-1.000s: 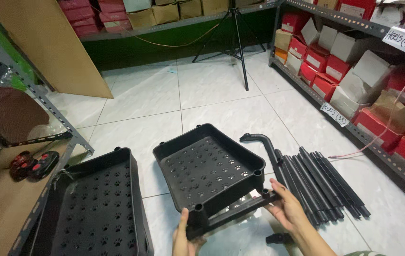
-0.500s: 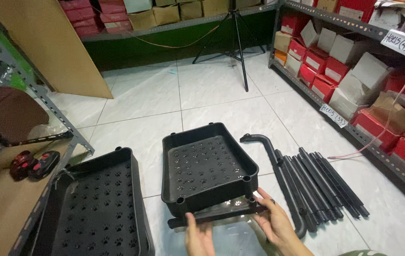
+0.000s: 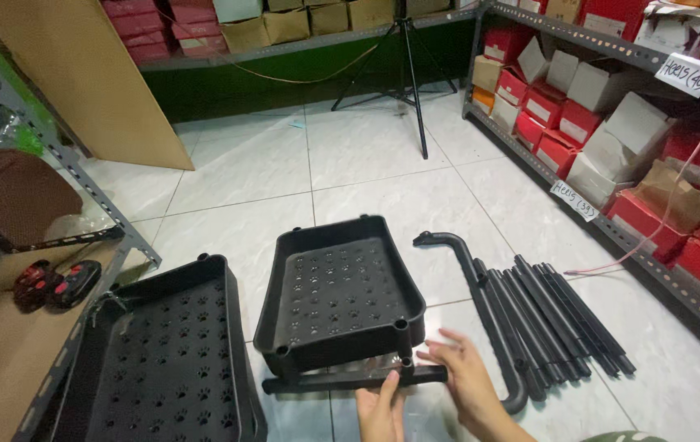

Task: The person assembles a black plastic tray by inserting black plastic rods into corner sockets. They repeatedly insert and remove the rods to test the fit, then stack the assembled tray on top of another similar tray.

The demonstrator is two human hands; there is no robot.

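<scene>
Tray down on floor, bar now at its front edge

Small tray [image 3: 340, 295] sits level on the floor versus tilted up a second ago; black bar [image 3: 356, 380] lies along its near side under the corner posts. Left hand [image 3: 381, 409] has fingertips on the bar, no closed grip; right hand [image 3: 466, 378] is open, fingers spread beside the bar end. Bigger tray [image 3: 162, 360] left, tubes [image 3: 546, 315] right, both untouched
</scene>
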